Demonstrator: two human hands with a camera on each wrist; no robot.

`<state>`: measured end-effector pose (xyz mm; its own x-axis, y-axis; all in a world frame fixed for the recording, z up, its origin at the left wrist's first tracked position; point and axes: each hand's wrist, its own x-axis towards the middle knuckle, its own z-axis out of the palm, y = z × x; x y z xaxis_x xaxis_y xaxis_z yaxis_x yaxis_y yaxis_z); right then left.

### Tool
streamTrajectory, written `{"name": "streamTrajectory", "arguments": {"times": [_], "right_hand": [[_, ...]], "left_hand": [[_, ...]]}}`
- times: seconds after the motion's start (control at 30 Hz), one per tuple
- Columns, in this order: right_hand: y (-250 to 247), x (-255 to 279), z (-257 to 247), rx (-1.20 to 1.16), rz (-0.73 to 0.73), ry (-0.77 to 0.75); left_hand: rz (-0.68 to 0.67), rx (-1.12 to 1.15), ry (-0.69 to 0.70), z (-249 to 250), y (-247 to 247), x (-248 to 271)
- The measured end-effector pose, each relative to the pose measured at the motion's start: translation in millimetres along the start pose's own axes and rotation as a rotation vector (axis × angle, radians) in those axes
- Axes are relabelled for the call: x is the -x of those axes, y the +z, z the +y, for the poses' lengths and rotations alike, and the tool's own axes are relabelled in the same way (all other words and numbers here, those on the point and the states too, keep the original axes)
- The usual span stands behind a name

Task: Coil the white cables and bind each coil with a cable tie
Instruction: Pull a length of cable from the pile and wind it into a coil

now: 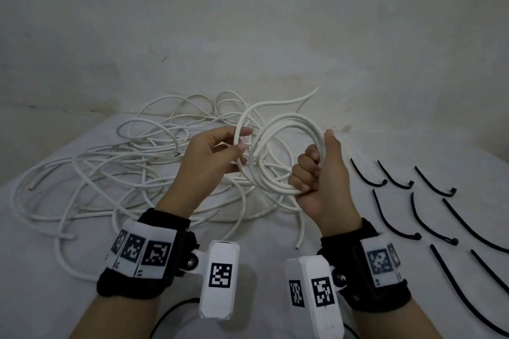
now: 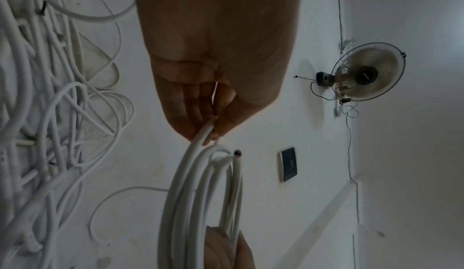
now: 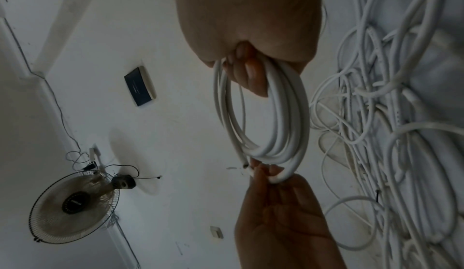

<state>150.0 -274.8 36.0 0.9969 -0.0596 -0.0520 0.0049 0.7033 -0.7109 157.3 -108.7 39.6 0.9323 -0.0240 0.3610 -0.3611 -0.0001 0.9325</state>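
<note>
Your right hand (image 1: 322,181) has its fingers curled through the coil (image 1: 286,151) of white cable, thumb pressed up along the outer turns, so the loops stay stacked and cannot spring apart. Your left hand (image 1: 212,157) pinches the free strand (image 1: 242,129) between thumb and fingertips just beside the coil's left side, likely guiding the next turn onto the stack. That strand's tail arcs up and away toward the table's far edge, so little length looks left to wind.

The coil hangs in the air above the middle of the white table (image 1: 41,228), not resting on it. The loose tangle of cables (image 1: 110,168) spreads over the left half, reaching close to the left edge. The black cable ties (image 1: 396,217) lie in rows along the right side, apart from each other and from the cables. The bare strip between tangle and ties, under your right hand, seems the best room for laying the coil down to bind it.
</note>
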Motion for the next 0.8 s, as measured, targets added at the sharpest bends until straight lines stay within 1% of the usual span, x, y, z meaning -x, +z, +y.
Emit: {"name": "streamTrajectory", "arguments": {"times": [0.17, 0.27, 0.4, 0.47, 0.57, 0.67, 0.73, 0.8], "right_hand": [[2, 0, 10, 0.004, -0.052, 0.095], [4, 1, 17, 0.031, -0.092, 0.144], [5, 2, 22, 0.055, -0.093, 0.175], [4, 1, 24, 0.063, -0.082, 0.179], [2, 0, 24, 0.073, -0.069, 0.179], [2, -1, 21, 0.106, -0.057, 0.162], [2, 0, 22, 0.143, -0.061, 0.151], [4, 0, 25, 0.190, -0.067, 0.140]], "left_hand": [[0.075, 0.000, 0.004, -4, -2, 1], [0.087, 0.003, 0.019, -3, -2, 2], [0.080, -0.007, 0.012, -1, -2, 1], [0.058, -0.002, 0.015, 0, -1, -1], [-0.017, -0.011, 0.013, 3, 0, -5], [-0.075, -0.014, -0.056, 7, 2, -11], [-0.113, -0.078, -0.086, 9, 4, -16], [-0.177, -0.179, -0.072, 8, 5, -18]]}}
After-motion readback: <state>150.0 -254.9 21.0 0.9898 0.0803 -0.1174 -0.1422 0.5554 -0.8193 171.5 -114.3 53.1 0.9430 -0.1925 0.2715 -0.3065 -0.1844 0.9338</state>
